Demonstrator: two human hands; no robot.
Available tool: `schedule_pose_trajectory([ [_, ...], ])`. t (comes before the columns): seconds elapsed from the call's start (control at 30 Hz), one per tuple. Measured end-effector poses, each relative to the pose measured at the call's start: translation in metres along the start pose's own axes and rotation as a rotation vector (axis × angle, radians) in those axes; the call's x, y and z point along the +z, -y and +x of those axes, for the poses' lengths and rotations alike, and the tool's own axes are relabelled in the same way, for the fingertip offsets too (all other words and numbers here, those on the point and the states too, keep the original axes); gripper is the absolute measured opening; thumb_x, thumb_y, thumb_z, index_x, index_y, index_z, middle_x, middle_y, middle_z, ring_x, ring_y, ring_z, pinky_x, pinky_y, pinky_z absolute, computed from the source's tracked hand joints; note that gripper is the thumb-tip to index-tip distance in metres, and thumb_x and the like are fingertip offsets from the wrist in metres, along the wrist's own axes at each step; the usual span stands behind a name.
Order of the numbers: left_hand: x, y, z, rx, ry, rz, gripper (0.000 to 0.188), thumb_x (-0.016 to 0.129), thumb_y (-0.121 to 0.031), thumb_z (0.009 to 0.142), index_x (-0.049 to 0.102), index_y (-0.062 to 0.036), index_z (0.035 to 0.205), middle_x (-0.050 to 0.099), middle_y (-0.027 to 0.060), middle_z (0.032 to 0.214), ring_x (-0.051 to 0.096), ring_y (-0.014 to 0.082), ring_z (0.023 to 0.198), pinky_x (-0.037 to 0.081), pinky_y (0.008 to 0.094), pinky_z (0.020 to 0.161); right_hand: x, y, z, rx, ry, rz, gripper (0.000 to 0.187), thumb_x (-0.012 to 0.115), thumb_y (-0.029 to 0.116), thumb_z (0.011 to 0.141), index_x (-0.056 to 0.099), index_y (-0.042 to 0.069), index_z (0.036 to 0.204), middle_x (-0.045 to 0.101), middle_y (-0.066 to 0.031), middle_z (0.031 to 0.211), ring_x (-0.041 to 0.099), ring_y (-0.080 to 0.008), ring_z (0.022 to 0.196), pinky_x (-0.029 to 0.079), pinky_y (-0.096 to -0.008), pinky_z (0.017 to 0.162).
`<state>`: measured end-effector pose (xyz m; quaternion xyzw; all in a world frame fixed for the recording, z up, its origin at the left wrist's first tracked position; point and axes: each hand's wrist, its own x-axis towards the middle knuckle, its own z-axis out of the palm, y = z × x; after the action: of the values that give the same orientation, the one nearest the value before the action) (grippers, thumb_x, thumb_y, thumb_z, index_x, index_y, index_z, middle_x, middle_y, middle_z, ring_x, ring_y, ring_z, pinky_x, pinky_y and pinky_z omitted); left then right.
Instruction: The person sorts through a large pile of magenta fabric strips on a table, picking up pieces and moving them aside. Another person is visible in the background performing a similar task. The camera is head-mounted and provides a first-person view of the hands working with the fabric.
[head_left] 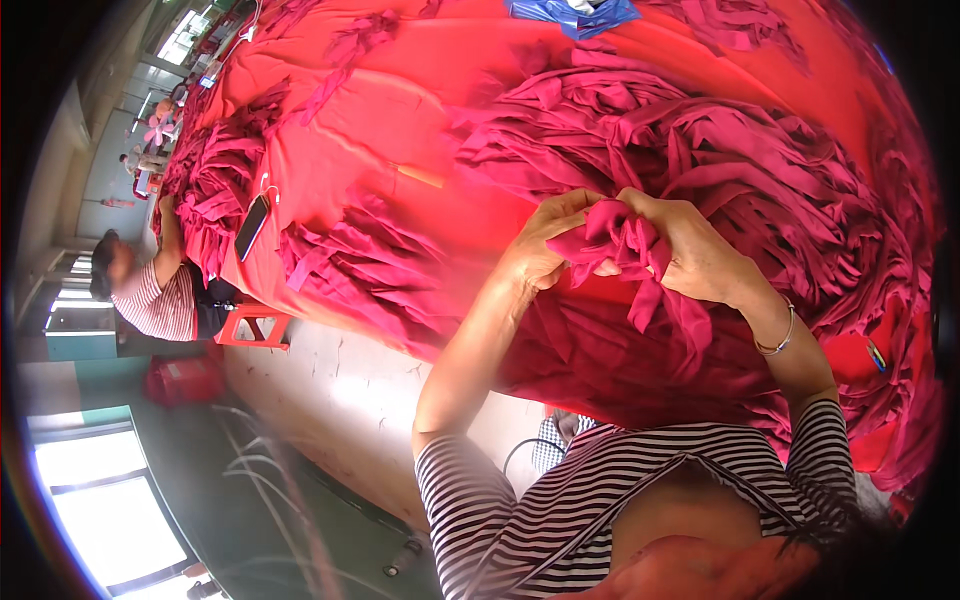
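Note:
Both my hands meet over the near part of the cloth-covered table, gripping one bunched magenta fabric strip. My left hand pinches its left side, fingers curled in. On the other side my right hand has its fingers closed round the folds, a bracelet on that wrist. Loose ends of the strip hang below my right hand. Whether the folds are knotted or only gathered I cannot tell. Just beyond my hands lies a big heap of similar magenta strips.
Red cloth covers the table. A smaller pile of strips and a dark phone with white earphones lie to the left. A blue plastic bag is at the far edge. Another person sits far left by a red stool.

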<state>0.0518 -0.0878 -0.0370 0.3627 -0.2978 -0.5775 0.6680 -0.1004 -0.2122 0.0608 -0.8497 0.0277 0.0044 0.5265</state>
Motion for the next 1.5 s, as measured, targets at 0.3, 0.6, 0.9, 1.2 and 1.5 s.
schedule_pose_trajectory([
  [0.3,0.034,-0.025,-0.015,-0.223,-0.228,-0.171,0.042,0.041,-0.033,0.095,0.044,-0.0013,0.122,0.060,0.0149,0.107,0.063,0.0265,0.088,0.057,0.0418,0.063,0.007,-0.035,0.007,-0.110,-0.109,-0.102,0.048,0.056,-0.005,0.072,0.047,-0.004,0.119,0.061,-0.0210,0.097,0.061,-0.0302,0.092,0.046,-0.0329,0.082],
  [0.6,0.043,-0.020,-0.039,0.063,-0.312,0.095,0.044,0.060,-0.023,0.087,0.044,-0.0032,0.122,0.057,0.0115,0.113,0.061,0.0214,0.093,0.052,0.0329,0.078,0.009,-0.037,0.009,-0.099,-0.366,-0.118,0.029,0.065,0.007,0.081,0.054,-0.001,0.107,0.063,-0.0152,0.090,0.060,-0.0210,0.078,0.047,-0.0319,0.070],
  [0.9,0.058,0.001,-0.049,0.439,-0.708,1.068,0.025,0.076,-0.015,0.074,0.063,-0.0017,0.091,0.060,0.0071,0.092,0.062,0.0164,0.075,0.052,0.0281,0.066,0.021,-0.028,0.010,-0.116,-0.432,-0.078,0.022,0.066,0.006,0.082,0.057,-0.002,0.102,0.063,-0.0101,0.089,0.061,-0.0169,0.082,0.047,-0.0303,0.074],
  [1.2,0.054,0.003,-0.057,0.253,-0.837,0.788,0.016,0.064,-0.014,0.085,0.065,-0.0005,0.095,0.064,0.0086,0.073,0.059,0.0121,0.061,0.047,0.0250,0.057,0.020,-0.029,0.008,-0.032,-0.454,0.142,0.022,0.061,0.005,0.086,0.056,-0.002,0.107,0.066,-0.0074,0.088,0.063,-0.0115,0.076,0.049,-0.0268,0.070],
  [1.5,0.067,0.002,-0.064,0.632,-0.616,1.119,0.009,0.069,0.002,0.076,0.065,-0.0008,0.084,0.063,0.0088,0.077,0.062,0.0163,0.071,0.048,0.0253,0.065,0.020,-0.007,0.006,-0.008,-0.072,-0.138,0.031,0.064,0.013,0.082,0.051,-0.001,0.106,0.060,-0.0185,0.091,0.061,-0.0332,0.082,0.046,-0.0388,0.072],
])
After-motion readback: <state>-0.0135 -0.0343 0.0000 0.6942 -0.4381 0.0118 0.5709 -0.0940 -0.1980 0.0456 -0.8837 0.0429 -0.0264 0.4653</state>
